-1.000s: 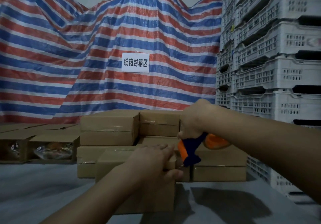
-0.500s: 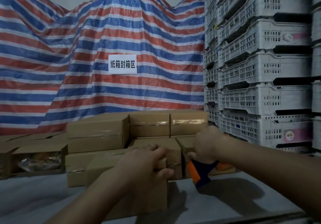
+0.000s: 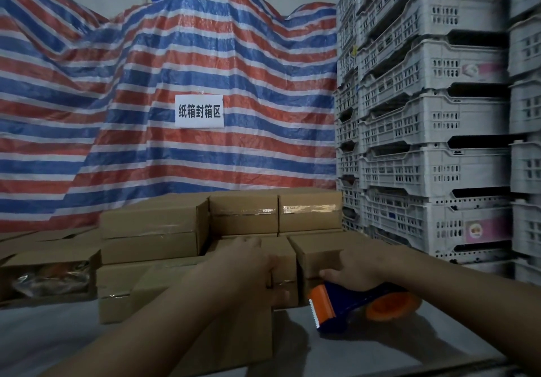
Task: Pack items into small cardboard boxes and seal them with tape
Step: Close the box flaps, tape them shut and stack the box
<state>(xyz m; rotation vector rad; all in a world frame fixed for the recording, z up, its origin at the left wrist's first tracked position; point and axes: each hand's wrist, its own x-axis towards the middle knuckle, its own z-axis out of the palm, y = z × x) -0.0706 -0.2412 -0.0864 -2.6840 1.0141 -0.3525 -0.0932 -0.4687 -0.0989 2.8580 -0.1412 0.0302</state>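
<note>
As the tape dispenser [image 3: 363, 303] is lowered to the table [image 3: 409, 344], taping seems finished.
It is gripped by the right hand [image 3: 355, 271]; the box [image 3: 231, 344] is apparently clasped by the left hand [image 3: 248, 262].

Matt brown cardboard boxes [image 3: 152, 224]; glossy clear tape strip [image 3: 310, 208]; smooth plastic tape dispenser [image 3: 345, 303]; woven tarpaulin [image 3: 205, 54].
</note>
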